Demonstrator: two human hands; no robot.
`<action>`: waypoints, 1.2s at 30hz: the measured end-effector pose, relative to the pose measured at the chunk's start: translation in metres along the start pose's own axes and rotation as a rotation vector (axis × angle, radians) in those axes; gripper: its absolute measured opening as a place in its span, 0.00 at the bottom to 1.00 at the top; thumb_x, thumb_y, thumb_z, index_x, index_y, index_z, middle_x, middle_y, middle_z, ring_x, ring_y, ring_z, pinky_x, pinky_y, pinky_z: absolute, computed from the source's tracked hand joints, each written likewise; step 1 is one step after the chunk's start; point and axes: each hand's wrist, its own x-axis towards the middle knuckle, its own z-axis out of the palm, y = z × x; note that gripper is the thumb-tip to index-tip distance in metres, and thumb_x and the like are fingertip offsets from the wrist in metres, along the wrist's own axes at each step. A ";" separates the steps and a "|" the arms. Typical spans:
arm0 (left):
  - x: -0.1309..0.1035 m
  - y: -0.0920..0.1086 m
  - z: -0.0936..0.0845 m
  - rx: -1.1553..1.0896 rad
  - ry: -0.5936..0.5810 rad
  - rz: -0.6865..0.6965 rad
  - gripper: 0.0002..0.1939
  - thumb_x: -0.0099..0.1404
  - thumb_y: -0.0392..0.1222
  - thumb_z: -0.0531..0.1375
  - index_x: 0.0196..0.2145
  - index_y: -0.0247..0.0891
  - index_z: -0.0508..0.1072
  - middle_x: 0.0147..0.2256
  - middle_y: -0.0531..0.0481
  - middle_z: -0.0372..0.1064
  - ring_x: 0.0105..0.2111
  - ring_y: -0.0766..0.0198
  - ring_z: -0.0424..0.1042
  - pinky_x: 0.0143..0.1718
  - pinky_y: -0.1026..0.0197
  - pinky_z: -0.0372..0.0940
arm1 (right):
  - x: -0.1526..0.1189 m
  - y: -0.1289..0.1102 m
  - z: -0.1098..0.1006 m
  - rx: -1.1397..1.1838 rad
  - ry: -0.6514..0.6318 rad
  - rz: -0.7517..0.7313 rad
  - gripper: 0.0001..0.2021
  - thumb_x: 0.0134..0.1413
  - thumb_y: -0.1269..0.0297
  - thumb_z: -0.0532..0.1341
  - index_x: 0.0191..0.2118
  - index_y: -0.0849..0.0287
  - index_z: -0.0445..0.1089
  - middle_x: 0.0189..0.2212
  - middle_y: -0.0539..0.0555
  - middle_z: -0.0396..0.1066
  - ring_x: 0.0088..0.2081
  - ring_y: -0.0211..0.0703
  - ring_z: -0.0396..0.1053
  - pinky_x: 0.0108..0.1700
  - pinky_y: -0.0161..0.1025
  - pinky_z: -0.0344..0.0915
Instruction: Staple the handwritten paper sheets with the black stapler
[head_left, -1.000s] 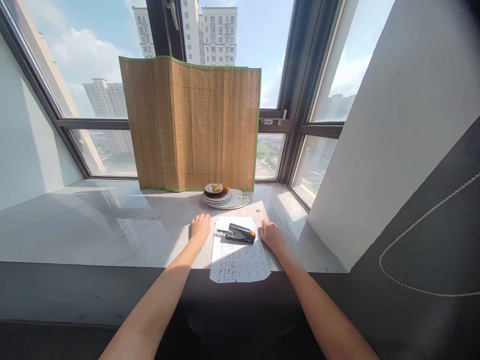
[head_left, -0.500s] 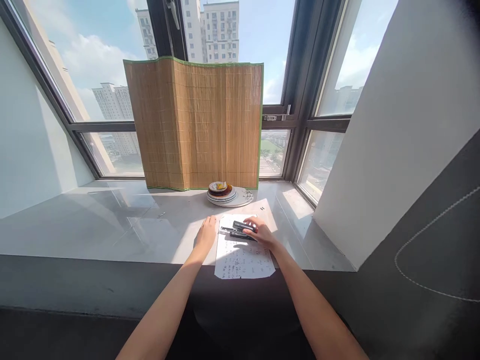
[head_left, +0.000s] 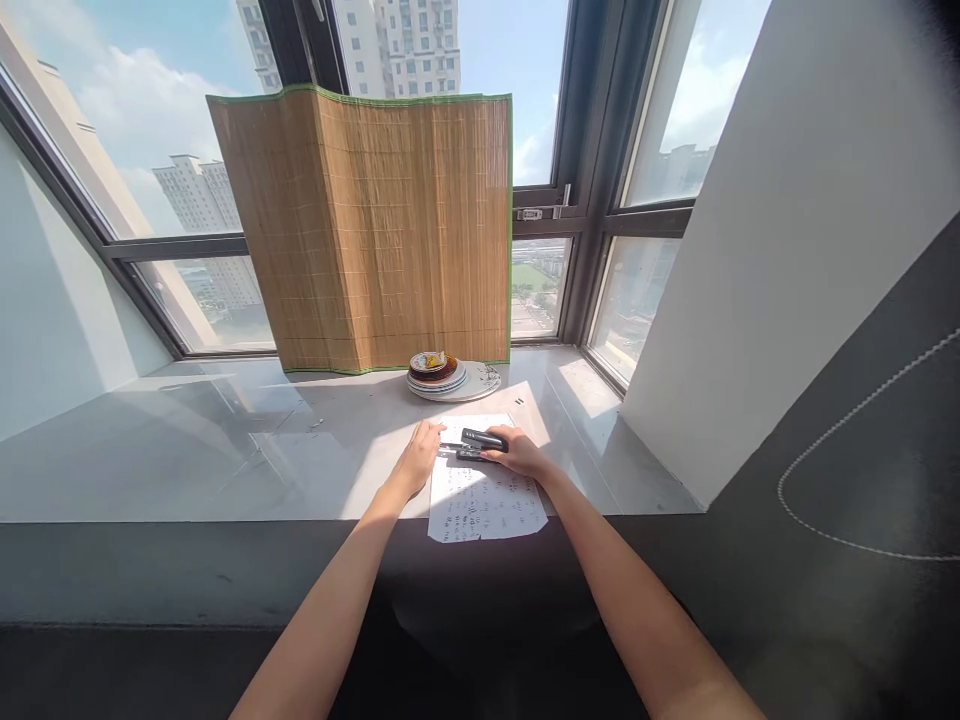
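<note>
A black stapler [head_left: 484,440] with its top lifted from its base lies over a white sheet of paper [head_left: 487,510] covered in handwriting. My right hand [head_left: 519,455] wraps round the stapler's right end. A thin metal part of the stapler [head_left: 450,448] sticks out to the left, between top and base. At that left end is my left hand [head_left: 420,460], its fingers bent together over the paper's left edge; what they pinch, if anything, is hidden.
Behind the paper, a stack of small plates [head_left: 436,376] rests on a larger white plate [head_left: 484,380]. A bamboo mat [head_left: 405,230] stands against the window. Two small dark bits [head_left: 519,401] lie on the white sill [head_left: 187,450], whose front edge runs below the paper.
My left hand has come in to the stapler's left end with its fingers drawn together. My right hand keeps hold of the stapler, now turned slightly. The whole view has shifted a little.
</note>
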 end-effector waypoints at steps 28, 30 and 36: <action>0.008 -0.008 0.000 -0.142 -0.129 0.003 0.09 0.73 0.42 0.59 0.44 0.39 0.79 0.45 0.46 0.69 0.43 0.59 0.72 0.48 0.56 0.71 | -0.003 -0.010 -0.005 0.135 -0.011 0.053 0.17 0.57 0.53 0.70 0.50 0.54 0.78 0.49 0.57 0.80 0.50 0.54 0.75 0.54 0.49 0.71; 0.009 -0.009 -0.001 -0.167 -0.138 -0.023 0.10 0.73 0.43 0.60 0.44 0.39 0.80 0.45 0.46 0.70 0.42 0.60 0.72 0.47 0.57 0.71 | -0.003 -0.010 -0.005 0.130 -0.016 0.046 0.17 0.58 0.53 0.70 0.50 0.54 0.78 0.48 0.56 0.80 0.49 0.53 0.76 0.53 0.48 0.71; 0.008 -0.012 0.000 -0.226 -0.136 -0.093 0.11 0.70 0.43 0.64 0.45 0.40 0.84 0.45 0.46 0.75 0.41 0.59 0.75 0.47 0.55 0.72 | -0.003 -0.013 -0.008 0.119 -0.042 0.048 0.17 0.58 0.52 0.69 0.49 0.54 0.78 0.48 0.55 0.80 0.47 0.52 0.75 0.51 0.47 0.71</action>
